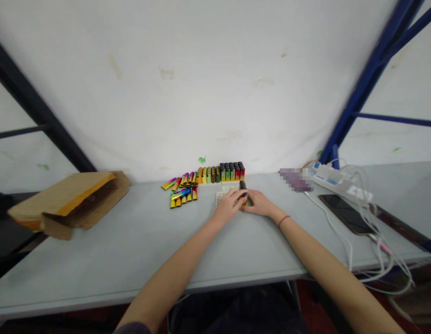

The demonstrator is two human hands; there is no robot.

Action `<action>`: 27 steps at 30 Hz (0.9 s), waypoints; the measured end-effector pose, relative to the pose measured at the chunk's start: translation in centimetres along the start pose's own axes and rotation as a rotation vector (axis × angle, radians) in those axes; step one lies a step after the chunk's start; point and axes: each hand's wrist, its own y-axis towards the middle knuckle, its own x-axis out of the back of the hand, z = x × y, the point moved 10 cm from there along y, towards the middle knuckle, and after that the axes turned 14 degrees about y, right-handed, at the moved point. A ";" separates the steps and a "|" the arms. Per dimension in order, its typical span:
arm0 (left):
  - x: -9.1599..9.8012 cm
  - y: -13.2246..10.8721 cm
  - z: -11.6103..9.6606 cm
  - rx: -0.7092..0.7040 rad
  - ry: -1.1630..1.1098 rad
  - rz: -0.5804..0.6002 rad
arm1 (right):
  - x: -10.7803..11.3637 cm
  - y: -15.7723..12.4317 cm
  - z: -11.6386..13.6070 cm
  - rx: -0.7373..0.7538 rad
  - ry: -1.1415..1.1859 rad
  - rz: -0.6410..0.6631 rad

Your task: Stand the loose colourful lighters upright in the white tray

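the lighter seems mostly hidden by fingers

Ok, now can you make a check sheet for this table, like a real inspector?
Surface: grey table, nothing spilled that I can see.
Job's things: a standing row of lighters, a loose pile of lighters, a white tray.
Hands: left hand and right hand close around a dark-topped lighter.
Clutter: torn cardboard envelope, black phone, blurred purple object.
Cables: white cables by a power strip.
Surroundings: white sheet, blue metal frame.
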 end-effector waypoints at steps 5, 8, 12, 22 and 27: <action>-0.2 -0.2 1.7 0.093 0.070 -0.011 | -0.1 0.1 0.2 -0.001 0.002 0.042; -0.2 -0.1 0.8 0.016 0.167 0.038 | 0.0 0.1 0.2 -0.001 0.002 0.043; 1.9 0.2 -0.5 -0.072 0.373 0.085 | 0.1 0.0 0.1 -0.017 0.012 0.041; 13.5 -4.6 14.3 0.780 0.794 0.154 | 0.1 -0.1 0.0 -0.046 -0.026 0.066; 13.6 -6.6 17.2 0.908 0.708 0.104 | 0.2 0.0 0.3 -0.020 0.006 0.063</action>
